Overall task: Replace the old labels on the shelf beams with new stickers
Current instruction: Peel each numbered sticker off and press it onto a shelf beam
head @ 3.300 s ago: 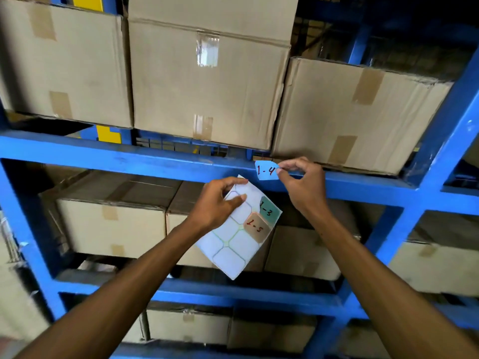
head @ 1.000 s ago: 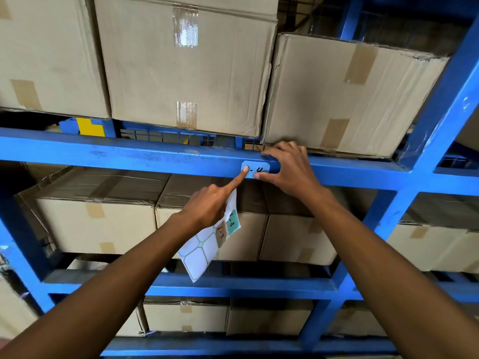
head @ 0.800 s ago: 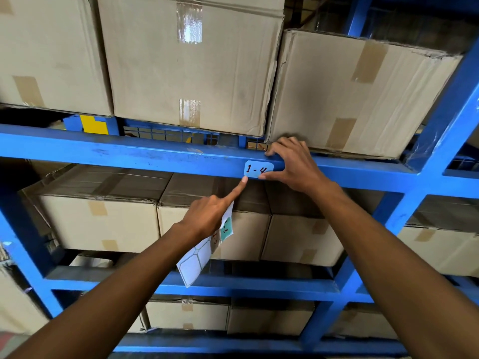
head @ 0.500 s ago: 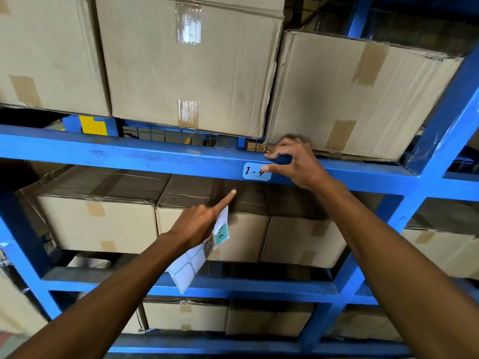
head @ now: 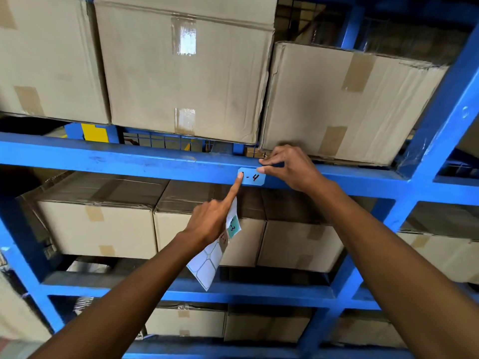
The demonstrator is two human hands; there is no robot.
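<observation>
A light blue sticker marked "1-4" sits on the front face of the blue shelf beam. My left hand holds a white sticker sheet with its curled fingers, and its straight index finger presses the sticker's left end, covering the "1". The sheet carries a green label and a tan label, partly hidden by that hand. My right hand is at the sticker's upper right corner, with thumb and fingertips on the beam's top edge there.
Large cardboard boxes sit on the beam just above the sticker, the right one overhanging it. More boxes fill the shelf below. A blue upright post rises at the right, and lower beams cross beneath.
My left index finger has risen from below the beam back onto the sticker's left end. My right hand stays at the sticker's right corner. The sticker went from held free to lying on the beam.
</observation>
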